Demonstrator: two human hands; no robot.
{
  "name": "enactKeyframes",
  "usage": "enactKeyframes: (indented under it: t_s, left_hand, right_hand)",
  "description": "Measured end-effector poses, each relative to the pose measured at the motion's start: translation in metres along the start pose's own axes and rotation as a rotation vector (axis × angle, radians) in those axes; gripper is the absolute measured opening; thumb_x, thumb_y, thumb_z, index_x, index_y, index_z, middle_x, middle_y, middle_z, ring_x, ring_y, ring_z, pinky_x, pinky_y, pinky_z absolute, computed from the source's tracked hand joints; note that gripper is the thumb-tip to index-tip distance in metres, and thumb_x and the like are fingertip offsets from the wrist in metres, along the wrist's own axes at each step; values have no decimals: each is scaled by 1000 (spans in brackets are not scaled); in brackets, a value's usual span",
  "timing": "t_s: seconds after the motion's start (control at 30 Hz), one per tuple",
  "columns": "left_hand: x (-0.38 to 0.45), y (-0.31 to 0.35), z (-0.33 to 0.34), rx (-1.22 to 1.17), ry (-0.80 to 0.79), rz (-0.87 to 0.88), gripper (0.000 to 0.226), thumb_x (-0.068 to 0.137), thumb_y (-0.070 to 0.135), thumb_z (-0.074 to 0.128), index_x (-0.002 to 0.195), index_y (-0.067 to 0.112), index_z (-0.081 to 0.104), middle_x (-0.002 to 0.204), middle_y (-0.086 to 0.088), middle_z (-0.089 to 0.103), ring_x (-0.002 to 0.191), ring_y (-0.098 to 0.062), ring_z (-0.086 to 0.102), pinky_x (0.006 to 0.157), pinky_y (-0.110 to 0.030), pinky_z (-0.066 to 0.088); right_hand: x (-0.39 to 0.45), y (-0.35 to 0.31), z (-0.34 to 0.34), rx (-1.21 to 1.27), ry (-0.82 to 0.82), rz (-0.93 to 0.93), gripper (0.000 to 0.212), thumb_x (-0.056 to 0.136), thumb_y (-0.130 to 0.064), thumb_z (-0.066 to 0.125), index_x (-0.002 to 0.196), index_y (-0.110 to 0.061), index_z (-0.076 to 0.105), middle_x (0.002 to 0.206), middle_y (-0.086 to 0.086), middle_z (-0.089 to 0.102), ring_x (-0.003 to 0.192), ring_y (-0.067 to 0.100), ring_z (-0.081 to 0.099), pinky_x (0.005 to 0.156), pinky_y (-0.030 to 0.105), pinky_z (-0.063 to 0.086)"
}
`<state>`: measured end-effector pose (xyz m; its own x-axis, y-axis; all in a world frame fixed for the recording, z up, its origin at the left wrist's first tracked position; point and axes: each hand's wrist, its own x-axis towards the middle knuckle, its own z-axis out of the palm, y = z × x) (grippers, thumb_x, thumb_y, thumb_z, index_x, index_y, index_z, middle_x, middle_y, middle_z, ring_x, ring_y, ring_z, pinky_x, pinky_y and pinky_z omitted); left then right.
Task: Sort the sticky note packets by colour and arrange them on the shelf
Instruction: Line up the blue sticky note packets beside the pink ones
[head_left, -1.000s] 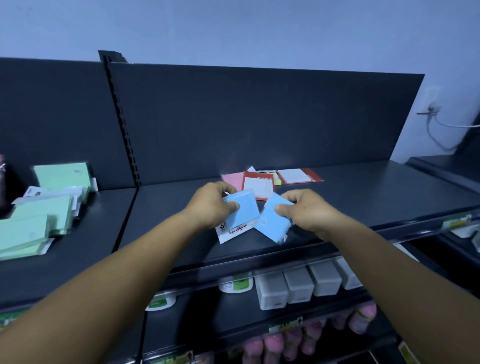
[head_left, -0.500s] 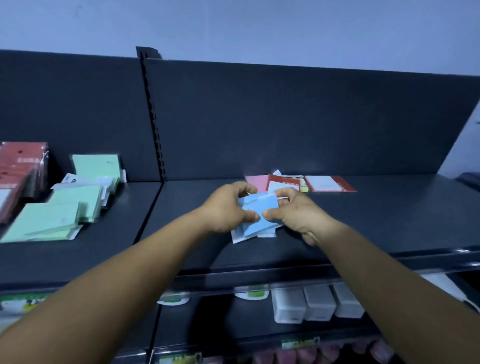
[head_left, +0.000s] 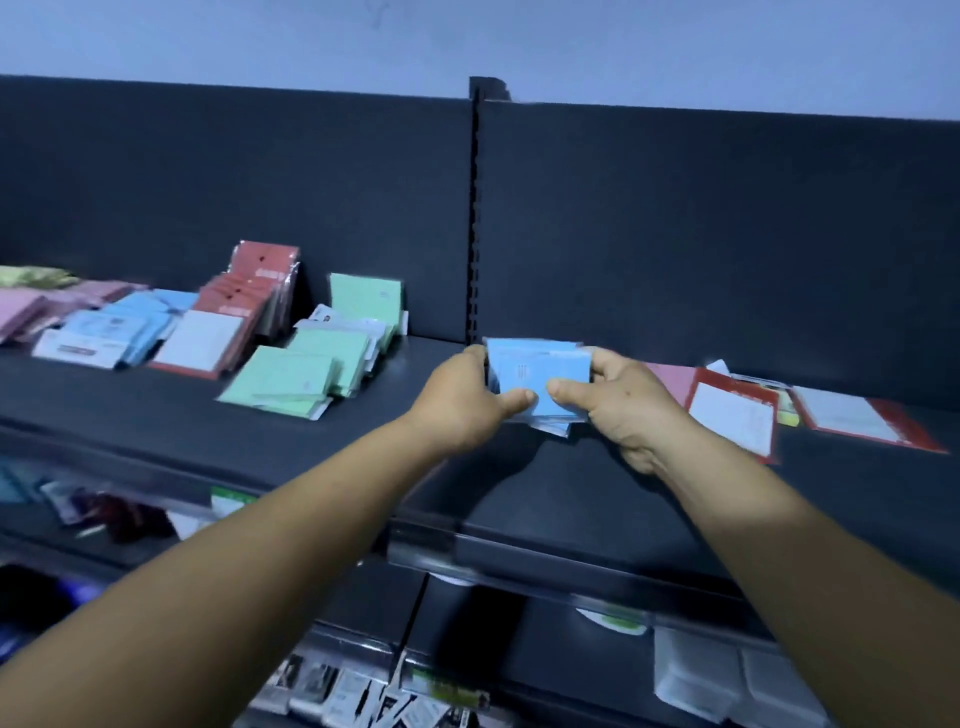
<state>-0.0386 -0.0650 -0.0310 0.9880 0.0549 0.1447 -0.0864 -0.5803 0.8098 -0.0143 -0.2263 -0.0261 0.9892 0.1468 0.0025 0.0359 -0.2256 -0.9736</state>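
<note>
A small stack of blue sticky note packets (head_left: 537, 371) is held upright just above the dark shelf (head_left: 363, 436). My left hand (head_left: 467, 402) grips its left edge and my right hand (head_left: 621, 402) grips its right edge, thumbs on the front. On the left shelf section lie sorted piles: green packets (head_left: 306, 364), red packets (head_left: 249, 301), blue packets (head_left: 124, 327) and pink packets (head_left: 31, 312). Right of my hands lie a pink packet (head_left: 672, 376) and red-backed packets (head_left: 732, 415).
A slotted upright post (head_left: 474, 208) divides the shelf's back panel. Another red-backed packet (head_left: 857, 415) lies far right. Lower shelves hold white boxes (head_left: 696, 675) and small packaged goods (head_left: 332, 691).
The two blue packets were brought together into one stack held by both hands. The stack is lifted and carried left, and the view has swung left, revealing more sorted piles.
</note>
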Motion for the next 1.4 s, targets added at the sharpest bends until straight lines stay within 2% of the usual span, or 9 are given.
enactKeyframes:
  t_s: [0.27, 0.37, 0.53, 0.77, 0.9, 1.07, 1.2, 1.3, 1.4]
  left_hand:
    - [-38, -55, -105, 117, 151, -56, 34, 86, 34, 66, 109, 12, 54, 100, 1, 63, 91, -19, 59, 73, -29, 47]
    - [-58, -80, -153, 132, 166, -65, 39, 87, 33, 66, 119, 14, 55, 112, 1, 65, 102, -19, 61, 86, -33, 50]
    - [-95, -125, -228, 115, 212, -94, 35, 87, 30, 66, 116, 14, 57, 108, 2, 67, 99, -17, 63, 85, -31, 50]
    - [-131, -172, -307, 84, 276, -123, 44, 87, 29, 67, 122, 12, 47, 103, 1, 62, 91, -16, 59, 78, -28, 45]
    - [-128, -197, -333, 60, 323, -164, 51, 88, 28, 66, 128, 12, 39, 104, 2, 53, 93, -17, 53, 83, -30, 44]
    - [-102, -226, -358, -6, 331, -197, 47, 90, 25, 64, 133, 19, 46, 120, 0, 63, 106, -19, 60, 97, -39, 48]
    - [-72, -246, -376, -33, 372, -244, 52, 89, 24, 66, 136, 19, 45, 120, 0, 62, 109, -20, 60, 97, -39, 48]
    - [-49, -257, -387, -47, 373, -271, 46, 89, 20, 65, 132, 19, 46, 99, 9, 58, 94, -14, 58, 82, -25, 45]
    - [-24, -265, -394, -9, 341, -306, 40, 90, 20, 63, 129, 18, 52, 95, 5, 60, 85, -16, 59, 75, -25, 45]
  right_hand:
    - [-10, -40, 118, -42, -119, -103, 26, 86, -9, 68, 107, -24, 65, 94, -5, 71, 79, 10, 66, 77, 25, 53]
    - [-21, -54, 173, -38, -145, -105, 25, 86, -11, 69, 108, -21, 66, 94, -5, 71, 80, 11, 66, 77, 25, 53]
    - [-43, -75, 264, -19, -169, -129, 24, 87, -10, 68, 109, -21, 65, 91, -6, 70, 75, 9, 64, 67, 21, 51]
    - [-64, -98, 362, -22, -226, -143, 22, 89, -10, 65, 107, -22, 63, 100, -1, 70, 86, 14, 66, 78, 23, 52]
    - [-53, -106, 400, -122, -239, -148, 25, 92, -11, 58, 115, -20, 62, 102, -2, 70, 86, 16, 65, 76, 26, 51]
    - [-19, -106, 437, -196, -213, -122, 27, 89, -18, 61, 116, -16, 60, 108, 3, 69, 99, 24, 66, 94, 40, 51]
    - [20, -106, 461, -210, -192, -149, 22, 82, -23, 70, 99, -12, 63, 100, 7, 72, 91, 26, 70, 90, 45, 54]
    - [43, -110, 473, -300, -169, -170, 15, 84, -25, 68, 85, -13, 59, 82, 2, 66, 79, 23, 63, 79, 38, 52]
    - [64, -113, 482, -454, -157, -184, 22, 87, -29, 64, 75, -14, 53, 72, 1, 54, 73, 22, 52, 66, 30, 40]
